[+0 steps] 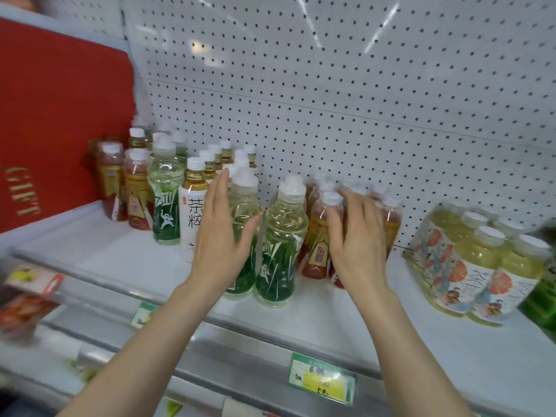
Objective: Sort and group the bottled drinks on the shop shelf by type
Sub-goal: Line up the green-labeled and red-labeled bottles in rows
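Bottled drinks stand on a white shop shelf (126,257). Two green-labelled bottles are at the front centre; my left hand (221,233) lies flat, fingers apart, against the left one (243,206), and the right one (282,236) stands free between my hands. My right hand (358,236) rests with spread fingers on a cluster of red-orange labelled bottles (316,236). Further left stand another green-labelled bottle (165,200), a white-labelled tea bottle (192,203) and more red-orange bottles (137,191). Neither hand is closed around a bottle.
A shrink-wrapped pack of yellow drinks (478,260) sits at the right, with a green bottle (541,299) at the frame edge. A red box (60,115) fills the left. A white pegboard (361,85) backs the shelf. A price tag (323,377) hangs on the front rail.
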Available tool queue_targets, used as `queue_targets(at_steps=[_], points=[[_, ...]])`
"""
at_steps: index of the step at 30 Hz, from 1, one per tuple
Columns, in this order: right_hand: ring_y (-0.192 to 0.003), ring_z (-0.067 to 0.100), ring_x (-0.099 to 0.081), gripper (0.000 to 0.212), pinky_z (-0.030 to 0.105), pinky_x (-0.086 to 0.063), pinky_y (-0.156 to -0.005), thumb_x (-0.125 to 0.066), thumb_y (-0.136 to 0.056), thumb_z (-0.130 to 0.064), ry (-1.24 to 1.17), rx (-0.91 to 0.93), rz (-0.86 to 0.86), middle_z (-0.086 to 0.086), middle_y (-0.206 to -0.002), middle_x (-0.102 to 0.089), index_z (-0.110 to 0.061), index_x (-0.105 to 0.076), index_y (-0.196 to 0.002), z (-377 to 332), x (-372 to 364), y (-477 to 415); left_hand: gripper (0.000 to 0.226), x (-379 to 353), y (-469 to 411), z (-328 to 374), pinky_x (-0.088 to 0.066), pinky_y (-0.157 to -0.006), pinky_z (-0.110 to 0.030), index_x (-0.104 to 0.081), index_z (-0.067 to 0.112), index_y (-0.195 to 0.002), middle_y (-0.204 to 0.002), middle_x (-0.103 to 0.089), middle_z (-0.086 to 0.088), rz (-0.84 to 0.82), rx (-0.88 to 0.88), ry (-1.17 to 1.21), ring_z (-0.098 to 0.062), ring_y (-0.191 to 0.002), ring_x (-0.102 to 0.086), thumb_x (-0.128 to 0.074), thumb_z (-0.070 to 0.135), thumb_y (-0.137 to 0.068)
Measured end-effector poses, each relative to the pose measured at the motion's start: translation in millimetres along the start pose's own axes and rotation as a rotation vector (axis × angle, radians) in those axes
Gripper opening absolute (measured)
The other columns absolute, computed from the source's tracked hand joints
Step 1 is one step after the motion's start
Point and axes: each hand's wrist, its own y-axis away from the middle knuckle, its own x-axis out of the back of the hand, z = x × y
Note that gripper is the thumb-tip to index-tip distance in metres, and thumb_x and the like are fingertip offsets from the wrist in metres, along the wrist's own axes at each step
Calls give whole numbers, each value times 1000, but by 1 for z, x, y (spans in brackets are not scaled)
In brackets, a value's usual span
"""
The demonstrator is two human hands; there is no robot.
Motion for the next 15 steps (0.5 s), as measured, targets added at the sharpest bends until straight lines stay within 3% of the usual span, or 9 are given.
queue_targets(at_steps=[2,4,8,12,15], points=[[-137,16,-40,60,31,-33,-109,-43,-100,-53,-232,-44,-196,1,-150,-44,-20,-37,-149,-24,-12,15,84,3,7,-8,-31,-117,-50,-11,26,-157,-163,-23,4,-58,102,23,-16,-149,-23,-60,49,-93],[-143,15,-34,79,41,-34,-115,-45,-93,-67,-315,-71,-323,-2,-159,-34,-24,-24,-155,-35,-25,24,84,8,14,-10,-31,-117,-48,-16,28,-156,-162,-26,5,-84,132,-6,-15,-149,-25,-62,52,-90],[-144,18,-35,89,41,-33,-115,-55,-87,-68,-330,-111,-336,-1,-160,-32,-25,-18,-156,-41,-36,19,86,14,14,-6,-28,-117,-32,-17,24,-156,-161,-29,6,-130,157,-59,-11,-144,-32,-66,45,-89],[-141,21,-39,89,48,-37,-113,-60,-85,-65,-342,-133,-312,1,-157,-38,-22,-23,-154,-41,-35,16,86,19,11,-8,-42,-111,-46,-25,29,-154,-154,-41,7,-153,214,61,-14,-136,-47,-71,44,-84],[-136,24,-46,87,46,-41,-109,-63,-85,-62,-312,-136,-306,3,-153,-43,-20,-27,-152,-54,-37,18,90,35,16,-17,-46,-107,-46,-27,35,-152,-150,-47,10,-166,225,110,-13,-131,-52,-71,55,-75]])
